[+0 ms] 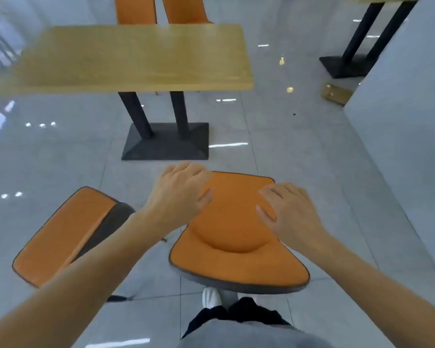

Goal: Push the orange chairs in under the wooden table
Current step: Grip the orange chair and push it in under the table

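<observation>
1. Below the camera, both hands rest spread flat on one orange padded chair (236,249): left hand (183,194), right hand (290,209), neither gripping.
2. Four orange chairs: a second near chair (63,234) beside it, two far chairs (161,8) cut off beyond the wooden table (136,59).
3. Chair legs hidden.

Both bare forearms stretched forward and down from the bottom corners, converging toward the middle. Left hand (180,194) palm down, wrist bent a little, fingers spread and curved loosely over a far edge, thumb pointing inward to the right. Right hand (290,209) also palm down, lying flatter, fingers together and pointing up-left, thumb held out toward the left hand. Neither grip closed around anything; both hands open and pressing flat. Hands near each other but apart, left one a little farther forward. Below, a grey garment, dark trousers and one white shoe (211,297).
</observation>
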### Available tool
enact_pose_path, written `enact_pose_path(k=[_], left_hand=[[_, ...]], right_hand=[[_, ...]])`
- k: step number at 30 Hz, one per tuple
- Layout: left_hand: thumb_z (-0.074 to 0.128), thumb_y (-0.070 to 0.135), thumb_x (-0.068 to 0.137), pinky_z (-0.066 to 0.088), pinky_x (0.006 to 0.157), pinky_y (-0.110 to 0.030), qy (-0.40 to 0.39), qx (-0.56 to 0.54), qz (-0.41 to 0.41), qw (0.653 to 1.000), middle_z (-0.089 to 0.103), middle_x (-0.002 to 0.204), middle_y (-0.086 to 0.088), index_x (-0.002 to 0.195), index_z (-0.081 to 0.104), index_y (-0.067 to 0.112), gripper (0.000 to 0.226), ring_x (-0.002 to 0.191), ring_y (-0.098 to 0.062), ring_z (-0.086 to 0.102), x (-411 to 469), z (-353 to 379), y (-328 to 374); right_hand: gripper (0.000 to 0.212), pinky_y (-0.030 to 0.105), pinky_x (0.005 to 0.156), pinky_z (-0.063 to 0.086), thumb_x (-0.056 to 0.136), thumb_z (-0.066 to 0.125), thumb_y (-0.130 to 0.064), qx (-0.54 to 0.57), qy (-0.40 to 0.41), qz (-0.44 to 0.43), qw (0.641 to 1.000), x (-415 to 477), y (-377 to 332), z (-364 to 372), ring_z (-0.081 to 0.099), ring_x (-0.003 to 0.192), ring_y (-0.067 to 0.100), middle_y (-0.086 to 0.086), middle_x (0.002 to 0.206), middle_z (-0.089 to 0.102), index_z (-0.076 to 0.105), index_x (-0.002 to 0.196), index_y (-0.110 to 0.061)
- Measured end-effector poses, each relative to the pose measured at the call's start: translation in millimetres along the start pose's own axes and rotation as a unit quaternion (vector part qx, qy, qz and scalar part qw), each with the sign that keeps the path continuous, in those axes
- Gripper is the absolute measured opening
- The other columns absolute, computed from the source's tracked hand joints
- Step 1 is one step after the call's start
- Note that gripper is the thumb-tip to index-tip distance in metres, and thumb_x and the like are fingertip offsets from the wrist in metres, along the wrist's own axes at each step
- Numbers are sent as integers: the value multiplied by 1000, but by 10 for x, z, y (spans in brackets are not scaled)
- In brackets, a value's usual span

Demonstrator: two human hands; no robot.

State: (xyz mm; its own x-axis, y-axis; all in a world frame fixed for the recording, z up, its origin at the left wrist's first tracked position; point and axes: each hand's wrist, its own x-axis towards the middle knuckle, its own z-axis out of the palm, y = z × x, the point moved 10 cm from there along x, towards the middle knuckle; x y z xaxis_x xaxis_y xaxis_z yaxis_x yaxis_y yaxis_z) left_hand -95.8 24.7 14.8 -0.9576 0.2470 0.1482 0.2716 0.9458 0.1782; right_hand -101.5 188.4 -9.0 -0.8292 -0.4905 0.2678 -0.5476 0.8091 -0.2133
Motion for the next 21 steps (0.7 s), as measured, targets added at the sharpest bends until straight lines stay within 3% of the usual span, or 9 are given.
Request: enact_pose_path(k=[7,11,13,17,21], left_hand=[[65,37,87,45,94,-45,-119,-56,-22,991,65,123,-8,117,64,13,39,116,-28,57,-780,982,141],[55,64,81,38,103,-47,-227,-64,-15,972,55,136,-2,128,54,20,64,127,-26,47,-1183,1512,246],[61,68,72,42,99,-45,-245,-23,8,969,60,129,-1,124,57,21,70,119,-24,55,-1306,1649,307],[89,42,49,54,81,-39,-186,-14,-15,982,73,99,-1,99,71,19,59,89,-22,69,-1255,1696,312],[88,15,46,56,75,-36,-105,-13,-42,993,75,84,-2,81,73,16,38,77,-23,71,-1180,1679,278]], right_hand=[[24,40,74,54,75,78,-24,16,-93,-8,996,-709,-101,605,68,86,27,7,92,73,71,93,-9],[47,39,78,52,83,47,-50,40,-163,-1,986,-1031,-18,824,67,88,24,2,94,72,71,95,-12],[54,38,80,51,82,44,-57,54,-211,-10,976,-1209,35,959,66,92,23,1,99,71,70,100,-13],[55,36,82,55,74,73,-49,62,-253,-49,964,-1431,171,1166,66,96,23,4,108,69,65,114,-11],[58,31,62,59,54,91,-28,59,-207,-78,973,-1400,237,1282,71,77,26,10,95,74,70,102,-3]])
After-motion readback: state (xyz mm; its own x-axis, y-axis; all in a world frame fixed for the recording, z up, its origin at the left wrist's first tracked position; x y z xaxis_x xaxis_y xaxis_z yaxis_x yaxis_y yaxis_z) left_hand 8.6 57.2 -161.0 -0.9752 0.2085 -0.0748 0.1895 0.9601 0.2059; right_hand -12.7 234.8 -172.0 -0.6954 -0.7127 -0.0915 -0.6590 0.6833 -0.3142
